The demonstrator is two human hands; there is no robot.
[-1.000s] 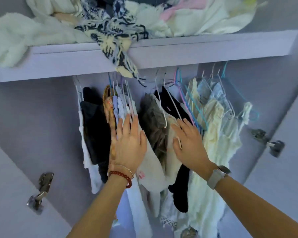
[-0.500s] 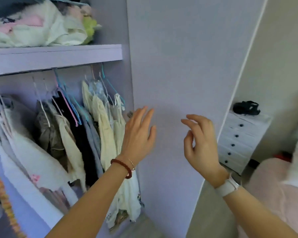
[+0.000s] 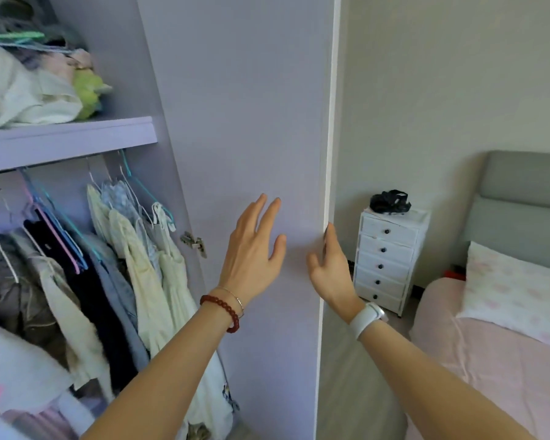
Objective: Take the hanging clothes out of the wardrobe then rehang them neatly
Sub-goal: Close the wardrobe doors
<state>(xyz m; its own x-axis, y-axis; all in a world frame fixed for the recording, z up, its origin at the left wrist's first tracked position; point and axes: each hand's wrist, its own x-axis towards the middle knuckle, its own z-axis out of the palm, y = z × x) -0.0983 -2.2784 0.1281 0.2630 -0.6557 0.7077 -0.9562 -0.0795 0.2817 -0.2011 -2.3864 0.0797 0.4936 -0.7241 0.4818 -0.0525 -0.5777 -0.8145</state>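
The left hand [image 3: 254, 249] is raised in front of the inner face of the open wardrobe door [image 3: 245, 122], fingers straight and spread, holding nothing; contact with the panel cannot be determined. The right hand [image 3: 329, 265] is at the door's free edge, with its fingers curled round that edge and the thumb on the near side. The hanging clothes [image 3: 115, 274] are on the rail under the shelf [image 3: 67, 142], to the left of both hands and apart from them. The garments hang on wire and coloured hangers [image 3: 61, 230]: cream and pale pieces nearest the door hinge [image 3: 193, 242], dark and grey pieces further left. Folded and bundled textiles [image 3: 29, 90] lie on the shelf above. To the right of the door stand a white drawer unit [image 3: 389, 262] with a black item [image 3: 389, 201] on top, and a bed [image 3: 489, 360] with a pink cover.
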